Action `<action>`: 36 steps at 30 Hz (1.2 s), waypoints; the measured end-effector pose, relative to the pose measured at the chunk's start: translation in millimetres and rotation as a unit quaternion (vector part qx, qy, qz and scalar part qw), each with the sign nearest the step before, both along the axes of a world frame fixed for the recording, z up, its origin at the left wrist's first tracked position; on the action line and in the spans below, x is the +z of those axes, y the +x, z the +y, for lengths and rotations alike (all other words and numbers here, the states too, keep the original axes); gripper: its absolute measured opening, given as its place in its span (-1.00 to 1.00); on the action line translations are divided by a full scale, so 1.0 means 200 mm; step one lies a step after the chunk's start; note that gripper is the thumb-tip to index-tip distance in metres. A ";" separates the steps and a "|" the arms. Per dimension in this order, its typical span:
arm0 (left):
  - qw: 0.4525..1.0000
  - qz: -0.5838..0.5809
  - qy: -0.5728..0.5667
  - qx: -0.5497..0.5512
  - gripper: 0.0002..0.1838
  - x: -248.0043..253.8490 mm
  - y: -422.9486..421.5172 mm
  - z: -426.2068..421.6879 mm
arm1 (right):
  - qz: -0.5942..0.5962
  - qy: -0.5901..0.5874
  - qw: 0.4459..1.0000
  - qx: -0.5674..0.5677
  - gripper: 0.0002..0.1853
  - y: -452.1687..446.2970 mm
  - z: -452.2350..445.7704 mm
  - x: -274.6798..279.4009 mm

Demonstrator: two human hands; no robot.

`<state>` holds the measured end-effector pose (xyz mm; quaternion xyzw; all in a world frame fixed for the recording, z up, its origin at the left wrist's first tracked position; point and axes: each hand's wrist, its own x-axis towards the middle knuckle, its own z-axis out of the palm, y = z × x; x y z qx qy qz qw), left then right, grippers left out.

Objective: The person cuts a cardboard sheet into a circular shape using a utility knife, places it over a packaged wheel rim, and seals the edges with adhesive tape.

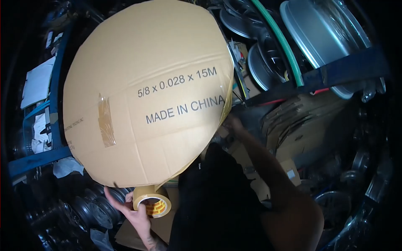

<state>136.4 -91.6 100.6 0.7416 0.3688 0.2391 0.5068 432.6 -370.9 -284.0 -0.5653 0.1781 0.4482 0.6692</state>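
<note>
A large, roughly round cardboard piece (180,46), printed "5/8 x 0.028 x 15M" and "MADE IN CHINA", fills the upper middle of the head view. Clear brown tape runs along its lower right edge, and a tape patch (106,121) crosses its left part. Below the bottom edge, my left hand (136,213) is closed on a roll of packing tape (142,198), its thumb in the core and one finger stretched up to the cardboard. A strip of tape leads from the roll to that edge. My right hand (233,125) is at the lower right edge, its fingers dim and partly hidden.
Silver wheel rims (322,33) sit on a blue rack (326,71) at upper right, with a green hose (281,39) hanging before them. Flattened cardboard (305,121) is stacked below. More rims (96,209) stand at lower left, beside a blue shelf frame (33,161).
</note>
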 end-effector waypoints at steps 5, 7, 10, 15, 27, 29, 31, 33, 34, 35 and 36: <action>0.989 0.117 -0.070 -0.049 -0.07 0.10 0.01 0.15 | 0.019 0.215 0.953 -0.214 -0.25 0.12 0.43 -0.08; 0.988 0.137 -0.058 -0.051 -0.08 0.13 0.02 0.16 | 0.030 0.267 0.935 -0.233 -0.24 0.15 0.47 -0.01; 0.983 0.166 -0.046 -0.067 -0.07 0.14 0.00 0.18 | 0.032 0.305 0.922 -0.237 -0.21 0.23 0.50 0.04; 0.975 0.211 -0.025 -0.064 0.00 0.19 0.01 0.12 | 0.034 0.334 0.914 -0.228 -0.18 0.27 0.52 0.06; 0.976 0.194 -0.054 -0.081 -0.10 0.33 0.01 0.01 | 0.007 0.244 0.958 -0.153 -0.19 0.16 0.14 0.17; 0.966 0.219 -0.098 -0.092 -0.17 0.32 -0.02 -0.03 | 0.011 0.174 0.974 -0.142 -0.19 0.13 -0.10 0.09; 0.970 0.188 -0.057 -0.143 -0.21 0.25 -0.06 -0.11 | 0.023 0.115 0.985 -0.125 -0.19 0.08 -0.28 0.03; 0.954 0.247 -0.044 -0.161 -0.22 0.36 -0.03 -0.18 | 0.045 0.080 0.989 -0.120 -0.19 -0.02 -0.42 -0.03; 0.943 0.286 -0.035 -0.169 -0.23 0.40 -0.01 -0.20 | 0.055 0.065 0.989 -0.121 -0.19 -0.07 -0.47 -0.03; 0.941 0.295 -0.045 -0.158 -0.22 0.40 -0.03 -0.21 | 0.061 0.054 0.989 -0.122 -0.19 -0.12 -0.50 -0.04; 0.939 0.305 -0.054 -0.149 -0.22 0.40 -0.06 -0.20 | 0.058 0.045 0.990 -0.120 -0.19 -0.14 -0.51 -0.03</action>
